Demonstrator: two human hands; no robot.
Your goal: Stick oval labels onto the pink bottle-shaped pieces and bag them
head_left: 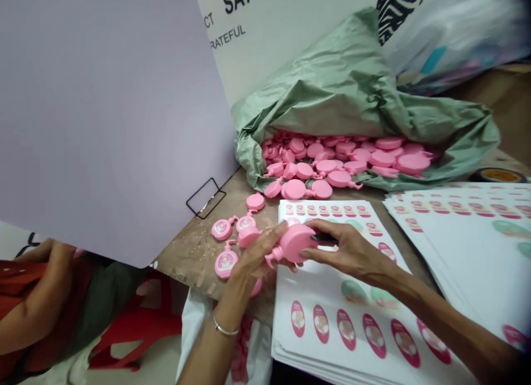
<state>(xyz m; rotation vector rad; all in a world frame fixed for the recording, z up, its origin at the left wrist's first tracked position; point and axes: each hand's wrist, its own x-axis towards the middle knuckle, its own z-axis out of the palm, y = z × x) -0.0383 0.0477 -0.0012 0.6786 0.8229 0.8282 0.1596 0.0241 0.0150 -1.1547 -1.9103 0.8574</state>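
My left hand (258, 253) is closed around a round, flat pink pump bottle (296, 244), held on its side with the pump pointing lower left. Against the bottle's right edge are the fingers of my right hand (352, 248), pinching a slim black tool (326, 239) whose exact kind I cannot make out. Both hands are above a stack of white sticker sheets (317, 285) printed with pink oval and green labels. Left of them, several pink bottles lie on the table, some bearing a round label, such as the labelled bottle (226, 263).
A green sack (332, 92) lies open at the back, spilling many pink bottles (340, 178). More sticker sheets (464, 246) are on the right. A black wire stand (206, 198) is beside a large pale panel (112, 119). Another person's arm (45, 302) and a red stool (141, 329) appear lower left.
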